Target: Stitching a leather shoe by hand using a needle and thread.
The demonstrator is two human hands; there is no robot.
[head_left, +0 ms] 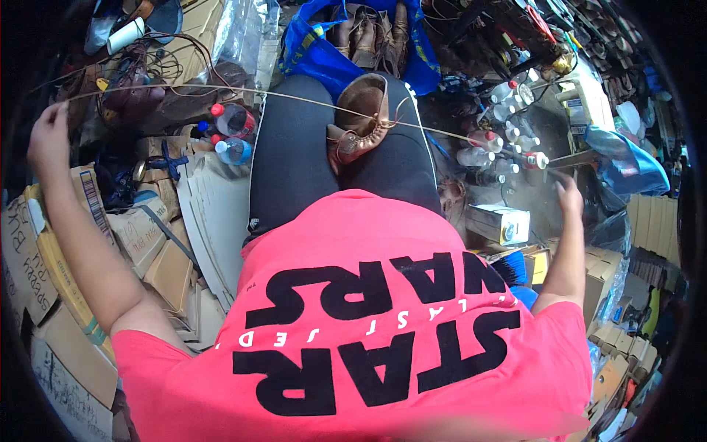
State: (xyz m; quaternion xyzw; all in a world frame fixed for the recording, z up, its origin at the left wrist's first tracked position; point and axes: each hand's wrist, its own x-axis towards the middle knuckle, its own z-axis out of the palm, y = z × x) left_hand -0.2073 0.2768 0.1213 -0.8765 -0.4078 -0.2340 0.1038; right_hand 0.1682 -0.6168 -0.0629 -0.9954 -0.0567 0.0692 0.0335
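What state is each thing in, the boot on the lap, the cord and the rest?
Boot: on the lap, top open.
Cord: stretched out from the left hand across the boot.
Left hand: pinching the cord.
Right hand: out to the side, grip unclear.
Blue bag: open, brown boots inside.
Blue bottle: capped.

Left arm (92, 243) and right arm (563, 258) spread wide beyond the lap's (291, 147) side edges; left hand (50, 140) pinches, right hand (569, 195) points fingers inward.
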